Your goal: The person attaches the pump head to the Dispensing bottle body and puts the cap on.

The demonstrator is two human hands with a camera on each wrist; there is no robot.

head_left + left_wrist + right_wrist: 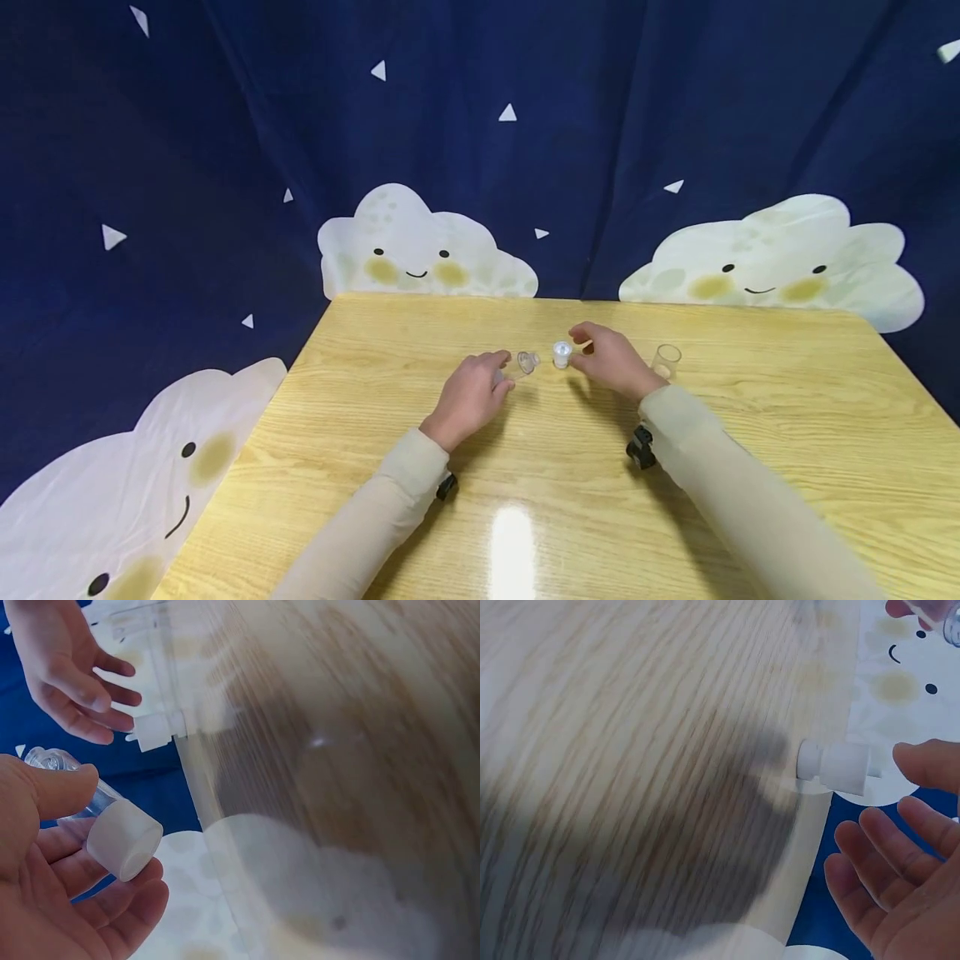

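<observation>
My left hand (468, 396) grips a small clear bottle (528, 362) lying tilted between thumb and fingers. Its white cap (126, 840) shows at the near end in the left wrist view, while the other end is narrower and see-through. A small white stepped piece (562, 355), like a stopper with a thin tip, stands upright on the table. Just to the right of that piece is my right hand (611, 362), thumb and fingers spread apart and holding nothing. In the right wrist view the white piece (844, 766) sits just off the thumb tip.
Beyond my right wrist a clear glass cup (667, 358) stands on the wooden table (420, 325), partly overlapped by the wrist. A dark blue curtain (450, 142) with white clouds hangs behind the table's far edge.
</observation>
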